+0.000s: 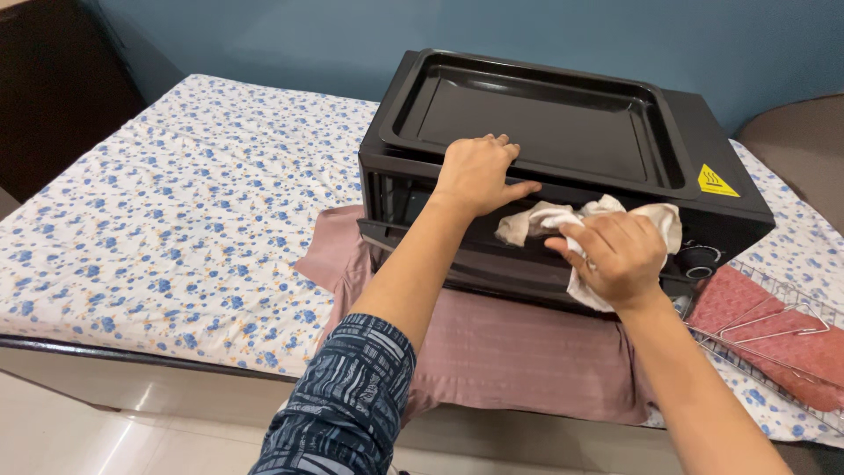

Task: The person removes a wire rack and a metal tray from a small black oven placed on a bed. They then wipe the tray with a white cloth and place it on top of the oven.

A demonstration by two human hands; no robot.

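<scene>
A black countertop oven [703, 202] stands on a mauve cloth [510, 352] spread over a bed. A black baking tray [536, 119] lies on the oven's top. My left hand [477, 173] rests on the oven's top front edge, fingers curled over it. My right hand [615, 255] presses a crumpled white rag [536, 220] against the oven's glass door. A round knob [701, 258] sits at the door's right side, just beyond my right hand.
The bed carries a white sheet with blue flowers [176, 211]. To the right of the oven a wire rack [774, 325] lies over a red cloth [818, 352]. A blue wall [352, 35] rises behind, and pale floor tiles [105, 431] lie below the bed's edge.
</scene>
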